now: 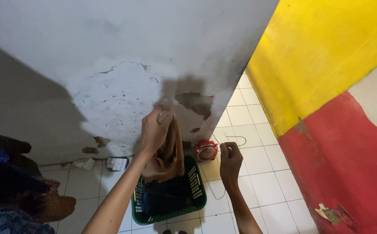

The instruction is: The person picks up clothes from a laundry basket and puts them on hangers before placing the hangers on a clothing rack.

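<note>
At the far left a heap of dark cloth (10,190) in blue, black and brown fills the lower corner, blurred and close to the camera. Behind it rises a grey-white wall (110,39) with a large patch of cracked, flaking paint and a darker bare spot near its right edge. At the wall's foot lie a few small pale scraps (86,164) and a small white, ribbed packet (118,163) on the floor.

The left hand (155,130) is raised in front of the wall, fingers closed tightly around the top of a brown garment (167,156), which hangs straight down from the fist. The garment's lower end hangs over the rim of a green plastic laundry basket (197,184) that stands on the floor and holds dark clothes.

Just right of the basket's far corner sits a small red round appliance (206,151) with a pale grille face. In front of it the right hand (230,161) is closed in a pinch on a thin wire hanger (236,139), whose loop shows above the knuckles and below the wrist.

The floor (266,186) is white square tile with dark grout. At the right a wall (327,56) painted yellow above and red below slants across, the red chipped near the bottom.
</note>
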